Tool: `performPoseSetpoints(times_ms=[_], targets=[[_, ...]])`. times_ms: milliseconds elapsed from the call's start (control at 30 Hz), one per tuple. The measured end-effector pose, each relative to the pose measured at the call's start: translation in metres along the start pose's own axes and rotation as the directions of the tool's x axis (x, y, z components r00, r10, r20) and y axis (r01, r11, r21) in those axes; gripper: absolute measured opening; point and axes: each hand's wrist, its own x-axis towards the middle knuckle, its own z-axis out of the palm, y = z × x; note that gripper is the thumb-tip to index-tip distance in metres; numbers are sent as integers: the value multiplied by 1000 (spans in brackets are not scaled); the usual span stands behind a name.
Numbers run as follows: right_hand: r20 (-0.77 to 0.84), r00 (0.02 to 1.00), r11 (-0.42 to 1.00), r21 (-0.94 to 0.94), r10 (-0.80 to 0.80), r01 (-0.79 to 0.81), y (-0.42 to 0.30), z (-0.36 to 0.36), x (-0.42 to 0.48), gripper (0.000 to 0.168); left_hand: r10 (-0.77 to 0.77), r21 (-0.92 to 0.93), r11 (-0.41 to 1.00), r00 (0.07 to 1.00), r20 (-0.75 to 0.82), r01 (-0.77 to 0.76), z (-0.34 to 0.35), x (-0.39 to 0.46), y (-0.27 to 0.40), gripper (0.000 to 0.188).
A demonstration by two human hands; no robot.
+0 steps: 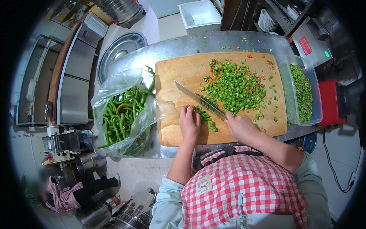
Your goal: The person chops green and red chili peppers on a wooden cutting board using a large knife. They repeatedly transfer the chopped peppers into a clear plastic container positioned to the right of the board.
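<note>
My right hand [240,126] grips the handle of a kitchen knife [194,96], its broad blade slanting up and left over the wooden cutting board [171,71]. Under the bent fingers of my left hand [190,121] are green chili peppers, mostly hidden by the hand. Cut pieces of green pepper [203,114] lie between that hand and the blade. Beyond the knife spreads a large heap of chopped green and red chili [236,86]. Left of the board, a clear plastic bag [100,97] gapes around many whole green chilies [125,114].
A clear plastic tub [316,114] with chopped chili [301,94] stands at the board's right, beside a red appliance [330,103]. Chili bits dot the steel table [171,47]. Farther off are a large round metal lid or basin [108,54] and a white box [200,14]. Another person [67,194] is at lower left.
</note>
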Motion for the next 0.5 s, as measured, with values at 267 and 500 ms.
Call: performPoseSetpoints(times_ms=[267,500], targets=[[-11,1000,999,41,-5,5,-8,21,21,14,138,69,989,989,-52,-135,12,-8,-6,23],[48,998,999,24,-41,40,-10,13,22,17,92,48,995,994,-57,-89,13,-11,1,20]])
